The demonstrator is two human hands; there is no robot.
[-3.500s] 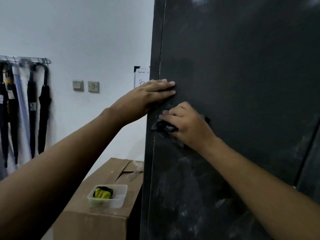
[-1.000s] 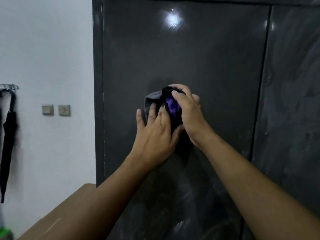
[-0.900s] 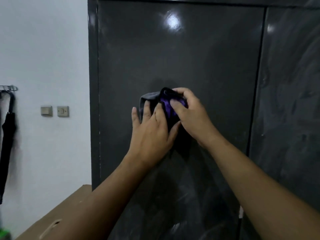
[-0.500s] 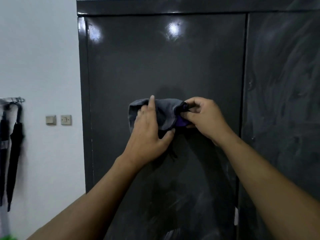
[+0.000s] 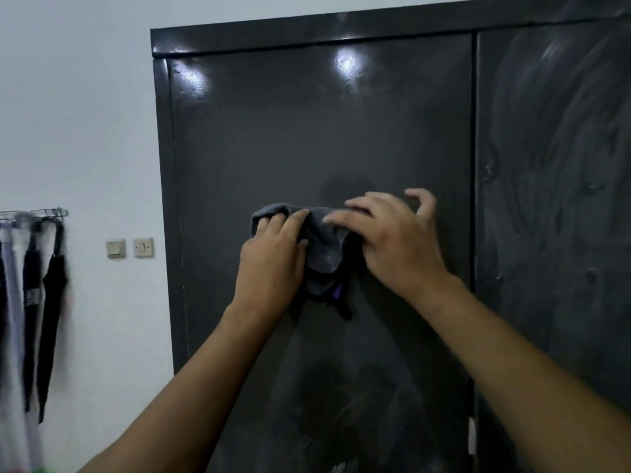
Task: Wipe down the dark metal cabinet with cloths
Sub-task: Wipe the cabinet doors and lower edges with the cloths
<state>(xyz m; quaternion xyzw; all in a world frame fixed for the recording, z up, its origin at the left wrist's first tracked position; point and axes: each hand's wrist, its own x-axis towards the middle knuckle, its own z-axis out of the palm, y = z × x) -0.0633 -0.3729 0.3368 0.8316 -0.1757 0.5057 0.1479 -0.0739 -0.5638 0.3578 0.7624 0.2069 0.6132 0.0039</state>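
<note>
**Both hands on one grey cloth at the cabinet's left door**

The dark metal cabinet (image 5: 307, 131) fills the view, its left door (image 5: 259, 158) glossy and its right door (image 5: 553, 172) streaked with pale smears. A grey cloth (image 5: 324, 244) lies bunched against the middle of the left door, with a dark edge and a bit of purple hanging below it. The left hand (image 5: 269, 264) grips the cloth's left end, fingers curled over its upper edge. The right hand (image 5: 397, 240) is loosely spread, its forefinger laid across the cloth's top and its little finger raised off the door. Folded umbrellas (image 5: 51, 302) hang from a rail (image 5: 34, 212) on the white wall, beside two wall switches (image 5: 143, 247).
</note>
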